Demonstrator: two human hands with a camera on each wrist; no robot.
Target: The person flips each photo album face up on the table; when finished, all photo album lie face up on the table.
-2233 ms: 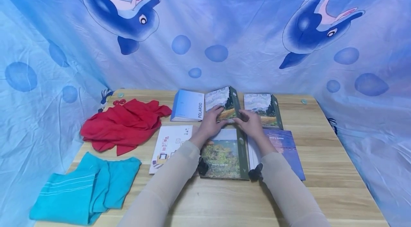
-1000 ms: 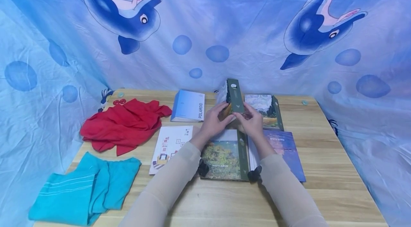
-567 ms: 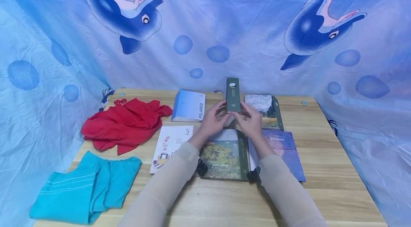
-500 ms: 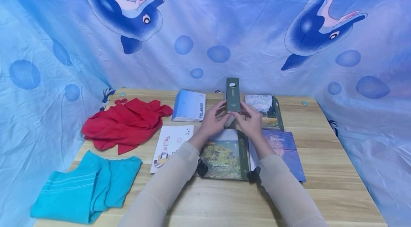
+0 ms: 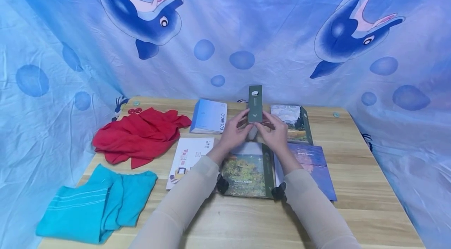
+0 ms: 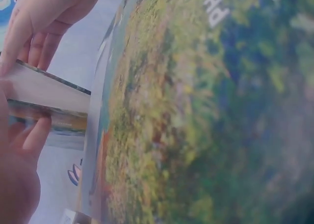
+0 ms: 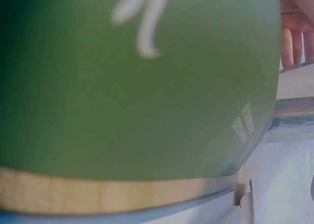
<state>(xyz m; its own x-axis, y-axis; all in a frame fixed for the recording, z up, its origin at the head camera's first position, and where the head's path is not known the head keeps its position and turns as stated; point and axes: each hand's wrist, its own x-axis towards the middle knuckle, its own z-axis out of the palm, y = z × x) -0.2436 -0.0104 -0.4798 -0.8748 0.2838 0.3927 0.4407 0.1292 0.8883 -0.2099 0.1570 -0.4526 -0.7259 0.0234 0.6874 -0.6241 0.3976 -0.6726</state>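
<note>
Both hands gripped one upright album from opposite sides, its green spine facing the camera. The left hand clasped its left face with curled fingers; the right hand clasped its right face. The album stood on end above the table, behind a second album lying flat under the wrists. In the right wrist view, a green spine filled the frame, blurred. A purple album lay just beside the flat one on the right; another landscape album lay behind it. A Polaroid album lay left of the held album, and a white sheet lay in front of that. A red cloth and a teal cloth lay well apart on the left.
</note>
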